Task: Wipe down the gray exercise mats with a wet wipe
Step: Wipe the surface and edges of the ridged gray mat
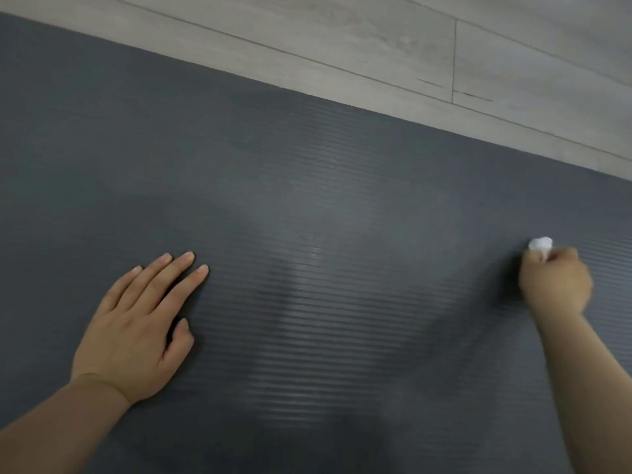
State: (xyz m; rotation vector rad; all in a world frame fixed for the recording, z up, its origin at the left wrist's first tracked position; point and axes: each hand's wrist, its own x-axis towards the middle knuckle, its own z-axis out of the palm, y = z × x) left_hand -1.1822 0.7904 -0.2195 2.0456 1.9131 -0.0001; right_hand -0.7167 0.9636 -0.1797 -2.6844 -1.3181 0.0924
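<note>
- Nearest on the gray mat (307, 206), the left hand (136, 323) lies palm-down, fingers straight and slightly spread, holding nothing.
- Farther along the mat's right side, the blurred right hand (555, 282) curls around a balled white wet wipe (540, 244), which pokes out beyond the knuckles and touches the mat.
- Beyond the mat's far edge lies gray wood-plank floor (376, 39).
- No writing is readable on the mat.

I note a pale grey wood-plank floor (376, 39) across the top of the view, with plank seams and one dark joint gap visible.
</note>
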